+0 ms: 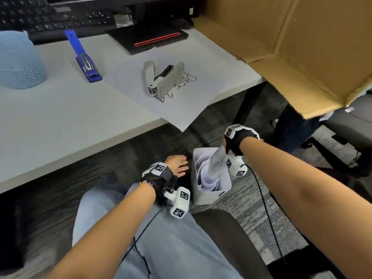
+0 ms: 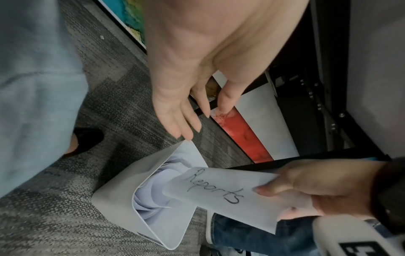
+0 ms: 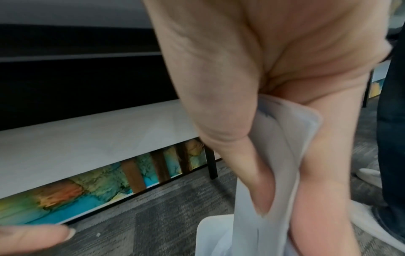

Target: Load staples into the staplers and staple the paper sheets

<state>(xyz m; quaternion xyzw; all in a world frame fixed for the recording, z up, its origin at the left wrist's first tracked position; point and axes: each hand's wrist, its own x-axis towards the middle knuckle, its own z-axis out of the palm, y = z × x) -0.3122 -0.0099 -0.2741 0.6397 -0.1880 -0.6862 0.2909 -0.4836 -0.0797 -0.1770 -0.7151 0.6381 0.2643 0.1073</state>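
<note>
On the desk, at the far left, a blue stapler is seen lying with its arm swung open; further right a grey stapler, also opened wide, rests on a paper sheet marked in handwriting, one corner of which overhangs the desk edge. Below the desk, the left hand is held with fingers straight and relaxed, gripping nothing, just beside the rim of a white bin that stands on the carpet and is filled with curled sheets. At the right, a folded paper is pinched between thumb and fingers of the right hand, its lower end inside the bin mouth. The step in hand is judged to be the handling of this sheet at the bin; it is best done with the bin steadied by the free hand and the paper kept straight so that it is not creased against the rim. The word "Reports" on the paper is legible only in the left wrist view. The thumb pressed along the fold is shown only in the right wrist view. Whether either stapler holds staples cannot be told.
</note>
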